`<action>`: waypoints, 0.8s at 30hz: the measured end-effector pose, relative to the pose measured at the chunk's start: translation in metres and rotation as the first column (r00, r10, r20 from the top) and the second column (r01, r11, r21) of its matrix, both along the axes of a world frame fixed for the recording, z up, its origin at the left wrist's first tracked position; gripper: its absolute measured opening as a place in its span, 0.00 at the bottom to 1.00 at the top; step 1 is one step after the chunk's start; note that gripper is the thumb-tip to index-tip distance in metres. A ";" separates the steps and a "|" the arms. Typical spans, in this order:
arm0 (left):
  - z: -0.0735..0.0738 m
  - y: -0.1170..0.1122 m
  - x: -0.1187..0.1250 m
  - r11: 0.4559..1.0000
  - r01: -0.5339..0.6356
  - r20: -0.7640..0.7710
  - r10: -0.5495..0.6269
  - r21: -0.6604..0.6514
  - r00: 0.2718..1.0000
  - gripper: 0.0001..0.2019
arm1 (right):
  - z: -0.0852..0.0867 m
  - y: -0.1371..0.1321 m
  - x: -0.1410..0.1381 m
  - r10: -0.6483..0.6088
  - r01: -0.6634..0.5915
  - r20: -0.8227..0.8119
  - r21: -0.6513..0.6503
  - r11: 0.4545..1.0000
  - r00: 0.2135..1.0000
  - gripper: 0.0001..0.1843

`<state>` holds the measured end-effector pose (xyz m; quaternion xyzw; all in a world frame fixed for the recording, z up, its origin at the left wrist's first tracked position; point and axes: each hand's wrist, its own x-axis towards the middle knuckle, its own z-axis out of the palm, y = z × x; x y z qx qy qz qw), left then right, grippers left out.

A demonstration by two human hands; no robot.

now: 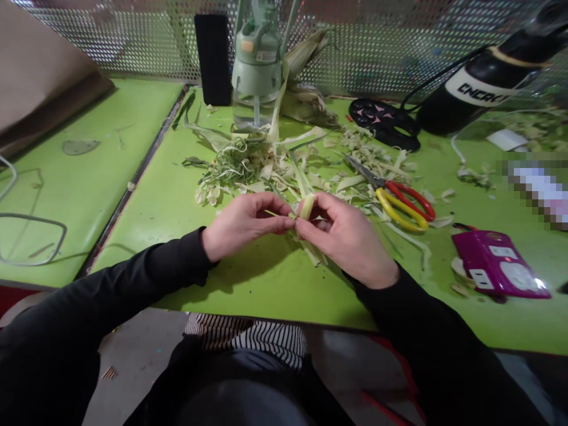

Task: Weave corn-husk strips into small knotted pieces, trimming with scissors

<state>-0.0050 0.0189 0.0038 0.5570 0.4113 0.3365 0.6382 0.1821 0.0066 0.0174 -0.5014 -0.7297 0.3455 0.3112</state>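
Note:
Both my hands meet above the green table (266,278), just in front of a heap of cut leaf strips (266,163). My left hand (242,225) is closed, pinching a thin pale green leaf strip (307,207) between thumb and fingers. My right hand (348,236) is also closed on the same strip, whose folded pale end sticks up between the fingertips. More strip ends hang below my right hand toward the table.
Red-and-yellow scissors (399,201) lie right of my hands. A purple power strip (499,263) sits at the right edge. A green water bottle (257,65), a black phone (213,59), a black bottle (488,77) and dried husks (306,100) stand at the back by the perforated screen.

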 end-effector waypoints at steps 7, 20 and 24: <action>-0.002 -0.007 0.012 0.991 -0.131 0.077 0.131 -0.002 0.988 0.09 | -0.007 -0.005 -0.004 -0.144 0.096 0.129 0.320 0.943 0.981 0.08; -0.004 -0.011 0.013 0.980 -0.119 0.028 0.116 0.157 0.993 0.04 | -0.009 -0.005 -0.006 -0.146 0.090 0.121 0.381 0.920 0.982 0.09; 0.001 -0.013 0.010 0.984 -0.083 0.082 0.071 0.156 0.994 0.04 | -0.003 -0.006 -0.004 -0.078 0.081 -0.020 0.228 0.970 0.997 0.06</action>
